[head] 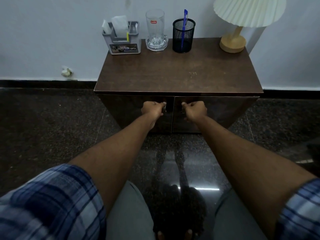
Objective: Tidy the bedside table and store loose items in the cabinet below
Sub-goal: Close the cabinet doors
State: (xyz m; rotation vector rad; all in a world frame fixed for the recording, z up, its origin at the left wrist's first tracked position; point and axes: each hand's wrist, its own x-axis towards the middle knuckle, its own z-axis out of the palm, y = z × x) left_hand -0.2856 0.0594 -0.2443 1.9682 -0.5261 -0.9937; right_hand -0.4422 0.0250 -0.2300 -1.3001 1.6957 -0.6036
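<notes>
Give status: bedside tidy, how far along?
Done: organizer, glass, pen cup and lamp stand at the back of the tabletop. In hand: left hand and right hand each grip a door handle; cabinet doors look shut. Left: cannot tell if opening or closing; inside unseen.

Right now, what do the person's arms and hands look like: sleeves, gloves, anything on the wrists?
Both the left hand and the right hand are bare, with no gloves. No watch or band shows at either wrist, and the forearms are uncovered. The left sleeve and the right sleeve are blue and white checked shirt cloth, ending near the elbows.
</notes>
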